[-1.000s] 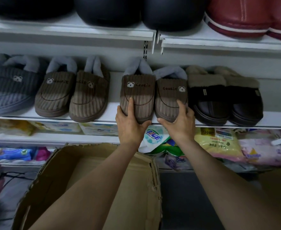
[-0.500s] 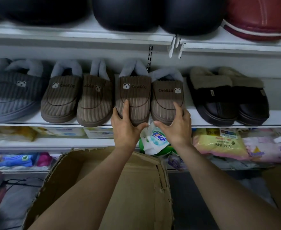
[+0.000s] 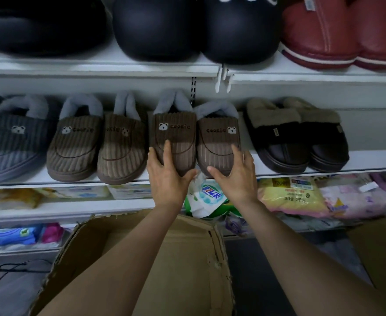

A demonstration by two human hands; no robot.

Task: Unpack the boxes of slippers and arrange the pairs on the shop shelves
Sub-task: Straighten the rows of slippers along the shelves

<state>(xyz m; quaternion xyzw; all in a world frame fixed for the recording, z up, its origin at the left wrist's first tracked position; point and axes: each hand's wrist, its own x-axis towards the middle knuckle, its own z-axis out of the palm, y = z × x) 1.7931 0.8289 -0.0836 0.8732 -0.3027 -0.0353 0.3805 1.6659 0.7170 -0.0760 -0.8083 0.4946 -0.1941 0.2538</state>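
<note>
The brown pair (image 3: 195, 142) is steadied on the middle shelf (image 3: 358, 161), toes outward for display; the left hand (image 3: 167, 176) cups one toe, fingers spread; the right hand (image 3: 235, 176) cups the other likewise; the box (image 3: 187, 258) sits below the fingers.

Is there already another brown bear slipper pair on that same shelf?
Yes, a second brown bear pair stands just left of the pair that the left hand and right hand hold.
</note>
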